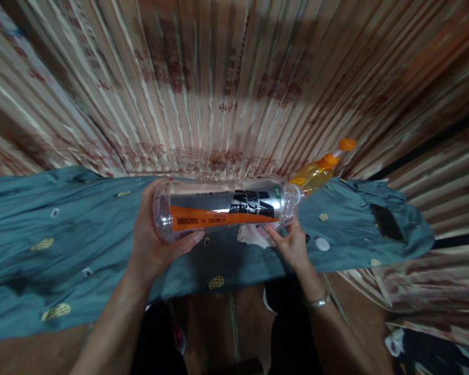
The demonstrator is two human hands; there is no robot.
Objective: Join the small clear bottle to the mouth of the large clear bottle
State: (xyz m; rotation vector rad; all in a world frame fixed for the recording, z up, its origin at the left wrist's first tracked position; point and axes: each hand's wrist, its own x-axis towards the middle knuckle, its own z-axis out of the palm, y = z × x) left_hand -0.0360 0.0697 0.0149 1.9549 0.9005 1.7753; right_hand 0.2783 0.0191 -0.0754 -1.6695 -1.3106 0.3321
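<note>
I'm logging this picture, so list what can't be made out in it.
All in the head view:
Left hand: most fingers, behind the large bottle.
Right hand: some fingers, behind the large bottle's neck end.
Orange-capped bottle: lower part, behind the large bottle.
Small print on the label: blurred.
Dark bundle: cut off by the bottom edge.

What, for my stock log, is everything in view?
large bottle: one, clear, silver-orange label, centre
second bottle: one, yellow-orange, right of centre
crumpled item: one, whitish, below large bottle
disc: one, white, right
slab: one, black, right
patterned cloth: one, teal, middle
curtains: uncounted, beige, behind
bars: two, dark, right
bundle: one, dark, lower right
floor: one, brown, bottom
bracelet: one, silver, right wrist
left hand: one, bare, bottle's base
right hand: one, bare, bottle's neck
legs: two, black, bottom
</note>
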